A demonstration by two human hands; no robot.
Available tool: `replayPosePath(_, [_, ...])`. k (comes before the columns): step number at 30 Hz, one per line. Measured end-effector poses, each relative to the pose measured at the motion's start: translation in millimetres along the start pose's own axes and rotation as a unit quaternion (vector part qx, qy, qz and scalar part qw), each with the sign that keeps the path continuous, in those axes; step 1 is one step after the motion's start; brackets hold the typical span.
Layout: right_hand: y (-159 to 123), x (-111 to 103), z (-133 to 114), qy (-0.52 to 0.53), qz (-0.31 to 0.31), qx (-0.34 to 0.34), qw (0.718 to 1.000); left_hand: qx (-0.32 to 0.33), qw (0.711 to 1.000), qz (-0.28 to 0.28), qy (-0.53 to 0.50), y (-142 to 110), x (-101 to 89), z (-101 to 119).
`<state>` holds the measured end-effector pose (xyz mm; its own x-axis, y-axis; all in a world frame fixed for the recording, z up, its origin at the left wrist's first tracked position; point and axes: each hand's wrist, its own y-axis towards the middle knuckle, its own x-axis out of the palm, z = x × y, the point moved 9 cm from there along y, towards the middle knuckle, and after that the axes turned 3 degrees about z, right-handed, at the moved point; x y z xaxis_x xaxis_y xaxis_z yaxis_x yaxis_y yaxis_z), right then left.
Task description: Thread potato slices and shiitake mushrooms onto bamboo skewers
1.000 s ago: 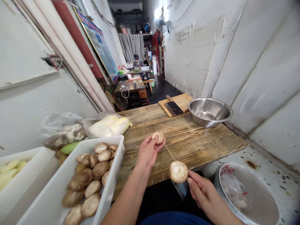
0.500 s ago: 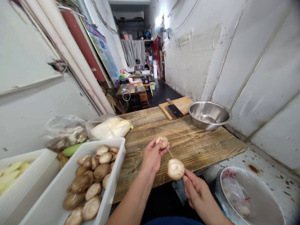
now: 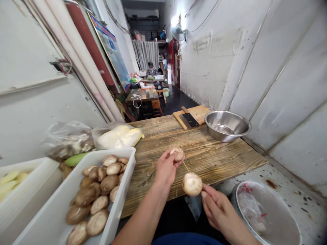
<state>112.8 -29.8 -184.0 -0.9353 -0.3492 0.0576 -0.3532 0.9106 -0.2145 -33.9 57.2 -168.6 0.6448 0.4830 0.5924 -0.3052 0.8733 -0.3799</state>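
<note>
Two hands grip mushrooms: the left hand (image 3: 166,166) a smaller mushroom (image 3: 176,154), the right hand (image 3: 217,206) a larger mushroom (image 3: 192,184), joined by a skewer (image 3: 185,166).

No text can be read with certainty. Between ten and eleven o'clock, a blue poster (image 3: 112,51) on the left side carries a reddish heading and a darker blue square sign, both too blurred to make out. Near ten o'clock, a red panel (image 3: 89,41) bears a small pale label, too small to read. At four o'clock, red marks like lettering show inside the bucket (image 3: 278,204), near its rim, illegible.
</note>
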Motion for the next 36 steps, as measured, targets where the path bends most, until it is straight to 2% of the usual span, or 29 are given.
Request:
replayPosePath(2, [-3,-11,-12,-0.102,0.029,-0.066,0.992,-0.024,1.0,-0.003,-0.015,2,-0.9,-1])
replayPosePath(4, [-9,-17,-22,-0.198,0.048,-0.12,0.972,-0.027,0.999,0.012,-0.037,5,-5.1,3])
replayPosePath(6, [-16,-19,-22,-0.243,0.047,-0.125,0.961,-0.01,0.998,0.039,-0.054,9,-12.7,12])
replayPosePath(9, [-23,-21,-16,-0.226,0.045,-0.092,0.969,-0.037,0.997,0.058,-0.037,12,-21.0,16])
replayPosePath(12, [-24,-16,-12,-0.199,0.02,-0.076,0.977,-0.123,0.991,0.043,-0.011,11,-22.3,4])
replayPosePath(15, [-20,-11,-10,-0.195,0.004,-0.065,0.979,-0.154,0.987,0.042,-0.016,9,-23.7,-3])
replayPosePath(22, [-16,-10,-4,-0.184,0.012,-0.049,0.982,-0.166,0.985,0.038,-0.027,7,-21.8,-9])
replayPosePath(36, [-16,-10,-10,-0.17,0.022,-0.062,0.983,-0.149,0.988,0.022,-0.041,8,-18.6,-6])
